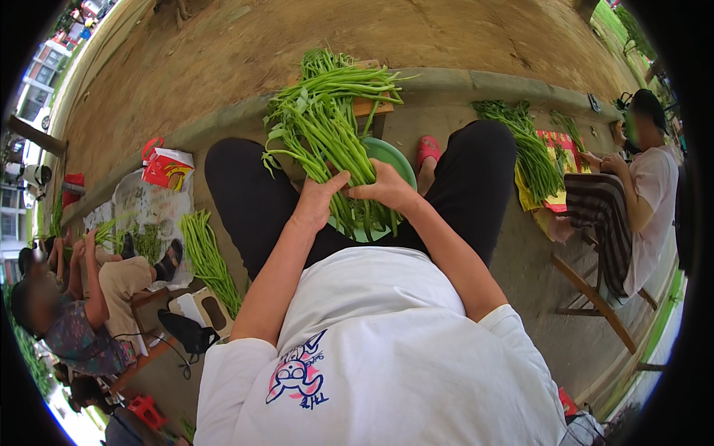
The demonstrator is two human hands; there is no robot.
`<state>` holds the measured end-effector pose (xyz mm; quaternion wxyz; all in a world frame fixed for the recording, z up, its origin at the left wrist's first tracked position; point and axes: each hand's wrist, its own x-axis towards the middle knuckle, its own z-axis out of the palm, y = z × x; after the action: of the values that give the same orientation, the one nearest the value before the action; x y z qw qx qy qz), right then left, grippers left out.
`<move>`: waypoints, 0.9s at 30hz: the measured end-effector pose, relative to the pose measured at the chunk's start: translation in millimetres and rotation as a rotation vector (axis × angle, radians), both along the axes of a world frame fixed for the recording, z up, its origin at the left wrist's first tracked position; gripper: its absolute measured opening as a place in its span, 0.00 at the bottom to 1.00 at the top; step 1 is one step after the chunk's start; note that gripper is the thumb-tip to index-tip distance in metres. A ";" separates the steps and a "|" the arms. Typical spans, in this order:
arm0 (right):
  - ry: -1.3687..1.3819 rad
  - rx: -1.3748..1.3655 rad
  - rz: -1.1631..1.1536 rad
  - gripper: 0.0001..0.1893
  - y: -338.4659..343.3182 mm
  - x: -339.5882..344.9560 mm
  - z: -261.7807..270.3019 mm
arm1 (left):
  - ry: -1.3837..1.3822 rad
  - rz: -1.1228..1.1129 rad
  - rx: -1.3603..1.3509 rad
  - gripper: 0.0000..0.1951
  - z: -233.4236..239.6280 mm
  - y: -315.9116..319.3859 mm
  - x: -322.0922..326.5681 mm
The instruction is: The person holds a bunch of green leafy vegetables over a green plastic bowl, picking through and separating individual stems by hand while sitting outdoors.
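Note:
Both of my hands grip one thick bunch of long green leafy-vegetable stems (329,128) between my knees. My left hand (321,198) is around the bunch from the left, thumb on top. From the right, my right hand (385,187) closes on it, the two thumbs nearly meeting. The lower stem ends hang over a green plastic basin (393,159), mostly covered by the bunch and my hands. Beyond, more stems with leaves (329,61) lie across a small wooden stool (368,106), and the held bunch overlaps them. My fingers beneath the stems are hidden.
A concrete kerb (446,83) runs behind the stool, with bare soil (390,33) past it. To the left lie a stem pile (206,256), a red box (167,167) and a seated person (72,312). Rightward, another person (641,189) sits by a greens heap (530,150).

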<state>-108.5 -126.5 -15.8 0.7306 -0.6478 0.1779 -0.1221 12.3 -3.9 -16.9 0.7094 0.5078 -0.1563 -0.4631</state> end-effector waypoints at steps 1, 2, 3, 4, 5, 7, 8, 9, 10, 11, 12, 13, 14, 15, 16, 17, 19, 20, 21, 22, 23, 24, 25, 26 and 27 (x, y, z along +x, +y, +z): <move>0.007 0.049 -0.012 0.21 -1.3 -0.9 -0.8 | -0.016 0.002 0.006 0.18 2.4 -0.5 -1.8; 0.014 0.097 -0.024 0.20 -2.5 -1.9 -1.5 | 0.060 -0.035 0.002 0.19 3.6 -0.2 -1.3; 0.021 0.144 -0.033 0.20 -2.9 -1.9 0.6 | 0.136 -0.069 -0.003 0.20 3.7 2.4 2.0; 0.039 0.142 -0.078 0.20 -4.1 -2.7 2.9 | 0.212 -0.103 -0.008 0.21 3.8 4.5 5.3; 0.056 0.140 -0.124 0.19 -5.8 -4.5 5.7 | 0.255 -0.096 -0.037 0.21 0.2 5.1 9.0; 0.061 0.170 -0.167 0.19 -8.0 -5.2 14.2 | 0.338 -0.070 -0.097 0.20 -2.8 6.4 15.8; 0.051 0.203 -0.171 0.19 -9.0 -5.5 19.2 | 0.338 -0.060 -0.082 0.20 -4.8 7.8 17.4; 0.046 0.235 -0.180 0.19 -9.4 -6.9 22.5 | 0.342 -0.055 -0.066 0.20 0.9 6.4 14.2; -0.010 0.237 -0.159 0.20 -8.5 -6.8 25.9 | 0.347 -0.050 -0.050 0.20 5.4 5.1 11.3; -0.067 0.251 -0.112 0.20 -6.0 -5.5 29.5 | 0.365 -0.061 -0.092 0.20 7.0 3.5 9.3; -0.125 0.267 -0.064 0.20 -0.2 -2.5 37.8 | 0.382 -0.070 -0.132 0.20 7.8 2.4 7.9; -0.182 0.284 -0.017 0.20 3.9 -0.9 42.4 | 0.398 -0.080 -0.172 0.19 8.5 2.4 7.3; -0.136 0.254 -0.018 0.21 5.8 -0.8 36.7 | 0.402 -0.088 -0.175 0.19 9.0 4.2 7.8; -0.089 0.225 -0.022 0.21 8.0 -0.6 30.3 | 0.408 -0.099 -0.177 0.19 7.4 6.3 8.5; -0.042 0.195 -0.027 0.21 8.5 -1.3 25.1 | 0.413 -0.111 -0.178 0.18 5.8 7.4 8.2; 0.004 0.184 -0.026 0.21 6.5 -3.7 20.8 | 0.410 -0.119 -0.172 0.18 3.4 6.7 6.3; 0.088 0.169 -0.012 0.20 6.9 -3.1 22.6 | 0.394 -0.122 -0.155 0.17 -4.0 8.8 5.5; 0.082 0.159 -0.023 0.20 9.1 -2.6 23.4 | 0.388 -0.130 -0.148 0.18 -7.2 9.7 6.6; 0.077 0.148 -0.037 0.20 12.3 -3.1 26.9 | 0.385 -0.142 -0.142 0.18 -8.4 8.8 6.8; 0.073 0.137 -0.052 0.20 14.2 -3.3 28.5 | 0.381 -0.153 -0.137 0.19 -9.5 8.4 6.8; 0.072 0.142 -0.046 0.20 14.4 -3.5 28.1 | 0.387 -0.150 -0.130 0.19 -10.5 8.4 6.6; 0.071 0.148 -0.043 0.21 14.6 -3.8 27.4 | 0.392 -0.149 -0.121 0.19 -9.9 8.4 6.3; 0.070 0.153 -0.040 0.22 14.6 -4.3 26.5 | 0.398 -0.148 -0.112 0.18 -9.4 8.3 6.0; 0.069 0.167 -0.028 0.22 14.3 -4.7 24.9 | 0.383 -0.158 -0.114 0.19 -8.8 8.6 5.4; 0.067 0.181 -0.017 0.23 13.6 -4.9 23.7 | 0.368 -0.168 -0.116 0.19 -6.0 8.8 4.7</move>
<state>-113.3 -112.8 7.8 0.7786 -0.5815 0.2183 -0.0900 17.0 4.9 -22.9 0.7131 0.3583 -0.0924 -0.5955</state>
